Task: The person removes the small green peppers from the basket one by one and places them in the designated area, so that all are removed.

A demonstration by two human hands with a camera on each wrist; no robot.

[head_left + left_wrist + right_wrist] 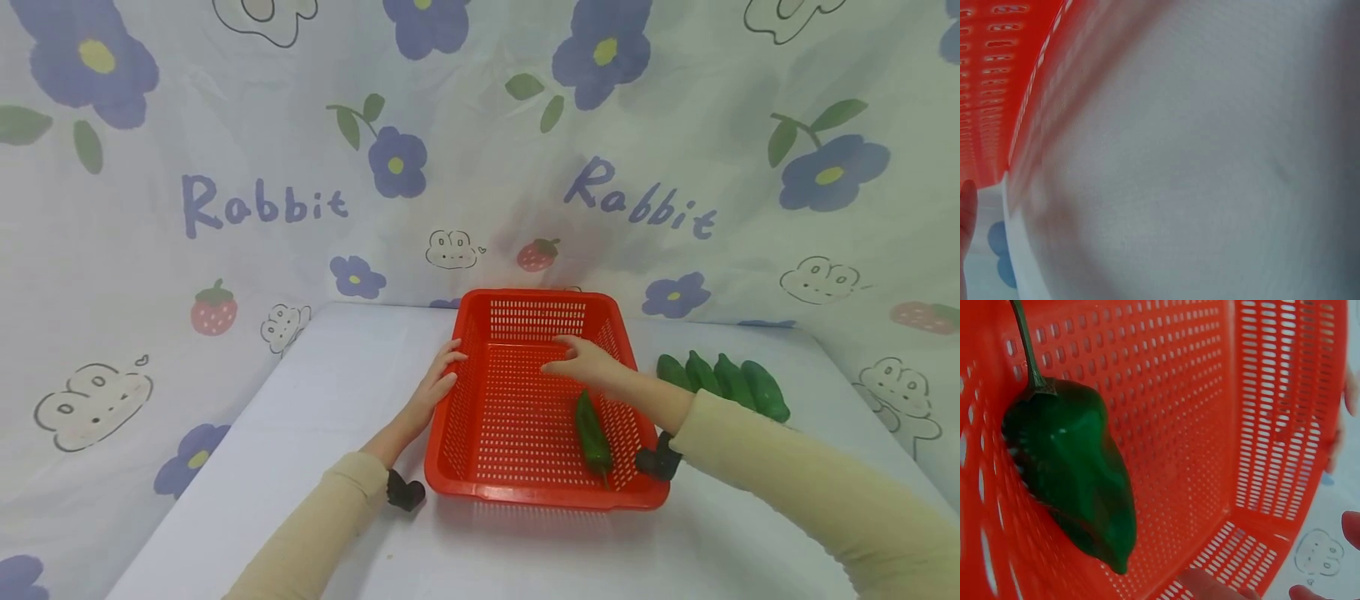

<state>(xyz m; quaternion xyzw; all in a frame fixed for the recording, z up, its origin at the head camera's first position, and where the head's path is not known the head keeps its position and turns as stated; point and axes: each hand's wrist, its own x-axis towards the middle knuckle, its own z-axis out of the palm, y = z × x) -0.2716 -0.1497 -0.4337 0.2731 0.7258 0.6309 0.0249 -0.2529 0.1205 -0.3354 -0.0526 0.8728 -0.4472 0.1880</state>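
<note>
A red perforated plastic basket (540,495) stands on the white table. Inside, near its right wall, lies one green pepper (593,435), stem toward the near side; the right wrist view shows the pepper (1075,469) up close. My left hand (431,390) rests at the basket's left rim with its fingers extended. Over the basket, beyond the pepper, my right hand (588,365) holds nothing, its thumb and fingers spread apart. Only a fingertip of the left hand appears in the left wrist view, beside the red basket wall (997,81).
Several long green vegetables (763,390) lie side by side on the table, right of the basket; my right forearm partly covers them. Behind the table hangs a patterned cloth (465,200) with flowers and rabbits. Dark wrist-worn devices sit at both wrists.
</note>
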